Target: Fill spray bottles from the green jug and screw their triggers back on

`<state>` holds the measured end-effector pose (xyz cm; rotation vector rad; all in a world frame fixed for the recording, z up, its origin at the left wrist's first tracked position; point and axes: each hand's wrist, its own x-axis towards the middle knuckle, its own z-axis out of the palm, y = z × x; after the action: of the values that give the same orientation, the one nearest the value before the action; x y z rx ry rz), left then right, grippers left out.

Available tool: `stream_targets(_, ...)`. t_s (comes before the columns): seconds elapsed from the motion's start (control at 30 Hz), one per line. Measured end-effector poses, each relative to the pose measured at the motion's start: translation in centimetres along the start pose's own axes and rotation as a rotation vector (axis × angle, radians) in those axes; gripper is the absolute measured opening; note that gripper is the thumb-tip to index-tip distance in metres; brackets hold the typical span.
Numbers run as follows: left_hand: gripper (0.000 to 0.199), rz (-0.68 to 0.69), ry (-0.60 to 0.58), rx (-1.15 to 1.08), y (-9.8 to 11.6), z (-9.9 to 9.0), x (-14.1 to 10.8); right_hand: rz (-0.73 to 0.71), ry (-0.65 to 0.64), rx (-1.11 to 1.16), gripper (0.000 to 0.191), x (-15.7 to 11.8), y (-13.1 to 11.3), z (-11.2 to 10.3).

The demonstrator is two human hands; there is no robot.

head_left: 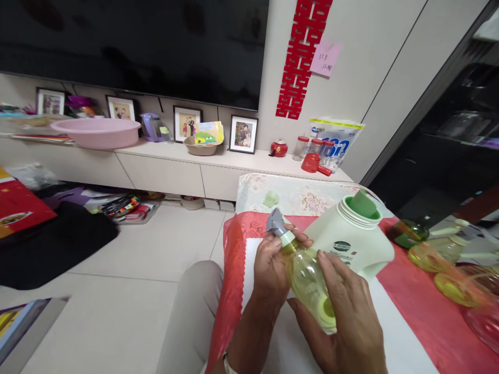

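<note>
A clear yellow spray bottle (pixel 307 275) with a grey spray head (pixel 276 223) lies tilted between my hands over the table. My left hand (pixel 271 267) is closed around its neck, just under the head. Across the body of the bottle rests my right hand (pixel 346 311), fingertips on one side and thumb on the other. Right behind the bottle stands a large pale green detergent jug (pixel 331 234) with a green piece (pixel 364 203) in its open mouth.
More yellow and pink bottles (pixel 448 254) stand at the table's right. A small green item (pixel 271 199) lies on the flowered cloth (pixel 296 195). Along the cabinet behind are a pink basin (pixel 101 134), framed photos, a red pot (pixel 278 149), glass jars and a plastic bag (pixel 351 137).
</note>
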<state>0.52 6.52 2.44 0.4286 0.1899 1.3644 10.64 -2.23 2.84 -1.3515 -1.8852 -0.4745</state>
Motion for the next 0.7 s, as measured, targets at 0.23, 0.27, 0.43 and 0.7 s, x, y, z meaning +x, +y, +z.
stream_targets(0.23,0.026,-0.062,-0.075,0.046,0.4,-0.1,0.0,0.159,-0.100,0.226,0.059,-1.2,0.6,-0.4)
stream_targets(0.27,0.026,-0.070,-0.079,0.058,0.4,-0.1,0.0,0.225,-0.122,0.298,0.059,-1.3,0.6,-0.4)
stream_targets(0.43,0.028,-0.111,-0.155,0.084,0.5,0.0,0.1,0.692,-0.160,0.982,0.063,-1.4,-0.3,-0.3)
stream_targets(0.7,0.030,-0.127,-0.233,0.127,-0.2,-0.2,-0.4,0.988,-0.090,1.567,0.069,-1.5,-0.9,0.9)
